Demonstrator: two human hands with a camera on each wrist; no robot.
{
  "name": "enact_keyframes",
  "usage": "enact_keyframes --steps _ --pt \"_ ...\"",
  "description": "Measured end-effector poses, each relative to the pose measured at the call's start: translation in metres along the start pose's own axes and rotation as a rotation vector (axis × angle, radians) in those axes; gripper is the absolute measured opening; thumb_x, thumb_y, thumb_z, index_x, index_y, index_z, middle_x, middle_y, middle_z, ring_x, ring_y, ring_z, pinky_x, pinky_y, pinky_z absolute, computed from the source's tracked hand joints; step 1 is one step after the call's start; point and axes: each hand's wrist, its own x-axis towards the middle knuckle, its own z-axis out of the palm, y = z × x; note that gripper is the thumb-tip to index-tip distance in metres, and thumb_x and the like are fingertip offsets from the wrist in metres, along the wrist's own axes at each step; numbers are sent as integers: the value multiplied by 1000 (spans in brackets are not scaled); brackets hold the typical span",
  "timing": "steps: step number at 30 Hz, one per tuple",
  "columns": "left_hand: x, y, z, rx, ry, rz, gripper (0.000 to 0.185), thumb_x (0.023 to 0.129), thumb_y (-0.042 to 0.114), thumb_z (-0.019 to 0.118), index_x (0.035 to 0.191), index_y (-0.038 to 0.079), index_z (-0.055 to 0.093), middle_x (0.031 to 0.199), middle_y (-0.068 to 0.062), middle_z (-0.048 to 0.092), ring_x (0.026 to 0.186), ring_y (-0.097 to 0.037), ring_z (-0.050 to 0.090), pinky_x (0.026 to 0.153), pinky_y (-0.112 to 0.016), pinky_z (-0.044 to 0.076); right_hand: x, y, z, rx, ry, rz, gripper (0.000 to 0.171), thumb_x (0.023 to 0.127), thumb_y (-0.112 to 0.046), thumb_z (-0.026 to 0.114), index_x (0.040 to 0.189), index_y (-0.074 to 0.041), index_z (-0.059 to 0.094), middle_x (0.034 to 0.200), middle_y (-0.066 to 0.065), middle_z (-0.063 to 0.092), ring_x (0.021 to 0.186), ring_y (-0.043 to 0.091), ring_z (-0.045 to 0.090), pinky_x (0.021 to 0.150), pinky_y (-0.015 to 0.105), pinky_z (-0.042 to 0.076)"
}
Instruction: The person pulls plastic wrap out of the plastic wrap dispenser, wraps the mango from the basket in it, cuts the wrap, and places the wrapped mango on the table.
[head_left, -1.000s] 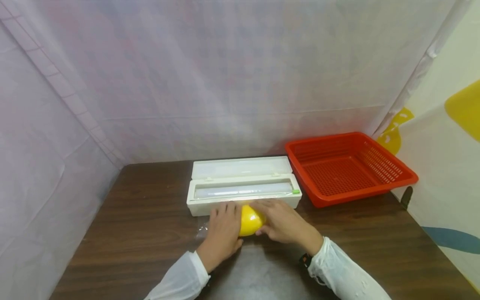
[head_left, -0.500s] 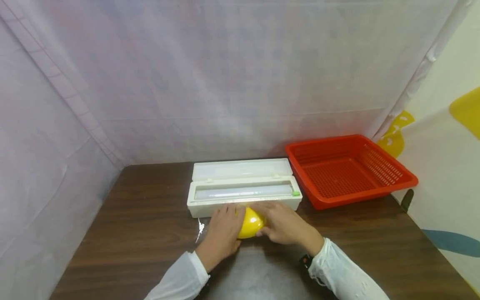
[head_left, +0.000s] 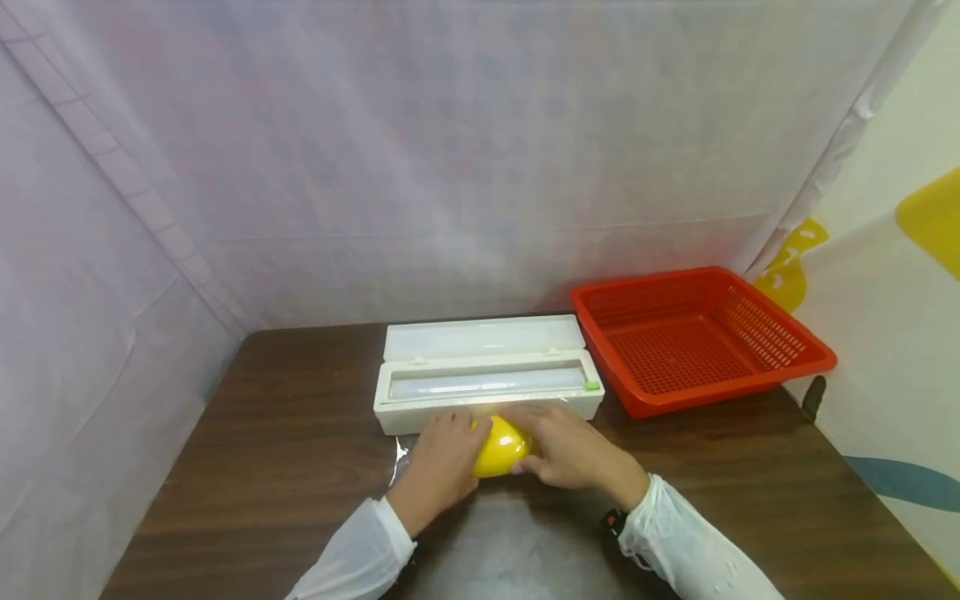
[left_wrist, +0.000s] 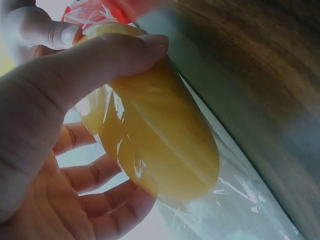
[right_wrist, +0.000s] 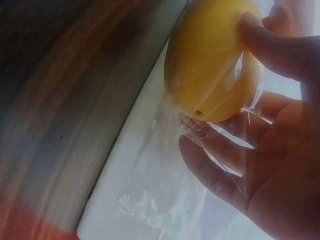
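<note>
A smooth oval yellow fruit [head_left: 501,450], mango-like in shape, is held between both hands in front of the white cling film box [head_left: 399,422]. Clear cling film [right_wrist: 150,200] lies tight and creased over its skin, with loose film trailing past both ends. My left hand [head_left: 441,458] grips the fruit's left end, thumb [left_wrist: 135,55] across it and fingers curled beneath. On the other end my right hand [head_left: 570,446] grips likewise, its thumb [right_wrist: 270,47] pressing the film. In the right wrist view a small brown spot marks the fruit's end.
Behind the hands, the box's lid [head_left: 483,337] is folded back, and a film roll [head_left: 487,384] shows inside. A green slider [head_left: 592,386] sits at its right end. Beside it stands a red plastic basket [head_left: 633,392] on the dark wooden table [head_left: 300,467].
The left hand's fingers have shifted slightly on the fruit, and a shiny strand of film now shows left of that hand. The right hand stays nearly still.
</note>
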Motion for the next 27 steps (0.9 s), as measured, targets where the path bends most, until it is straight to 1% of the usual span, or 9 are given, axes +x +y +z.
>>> enact_keyframes --steps 4,7,10,12,15,17,22,27 --pt "1 -2 -1 -12 0 3 72 57 39 93 113 11 60 92 -8 60 80 -21 57 74 -34 54 -1 -2 -2 12 1 22 84 79 -38 84 152 -22 45 133 6 67 115 19 65 99 42 53" --pt "1 -4 -1 -40 -6 2 70 57 38 94 112 11 61 92 -8 61 80 -21 57 74 -34 54 -1 -5 -3 8 6 32 80 80 -38 84 149 -21 48 133 6 67 114 20 66 98 41 54" --pt "1 -7 0 -71 -13 3 70 56 38 94 112 12 61 93 -8 62 82 -22 58 77 -35 55 -2 -9 -4 -21 19 31 74 81 -39 84 144 -19 53 132 5 67 113 21 67 96 41 55" --pt "1 -9 1 -94 -16 0 70 56 39 95 112 12 61 94 -9 63 82 -23 58 78 -36 55 -2 -12 -5 -62 41 23 69 80 -40 84 140 -17 57 130 3 69 110 20 68 93 40 57" --pt "0 -11 1 -130 -25 -7 71 55 39 95 112 12 61 96 -9 64 83 -23 58 78 -36 55 -3 -15 -6 -128 82 8 67 76 -41 87 133 -18 61 124 0 70 104 18 69 88 38 58" --pt "0 -12 1 -148 -39 -8 72 57 39 94 114 12 61 98 -9 64 84 -23 58 79 -36 55 -3 -16 -5 -156 111 -13 66 73 -41 89 129 -17 63 120 0 70 101 18 69 87 38 58" --pt "0 -16 3 -205 -64 -8 74 61 37 93 123 12 61 103 -8 65 88 -22 58 83 -36 55 -2 -17 -2 -192 152 -53 60 69 -36 92 119 -16 66 113 3 70 96 20 67 84 38 57" --pt "1 -19 5 -248 -67 -12 76 63 36 93 127 12 62 105 -7 65 89 -21 57 84 -37 54 -2 -17 -1 -214 157 -44 54 70 -36 92 114 -16 66 111 4 70 94 20 67 84 39 57"
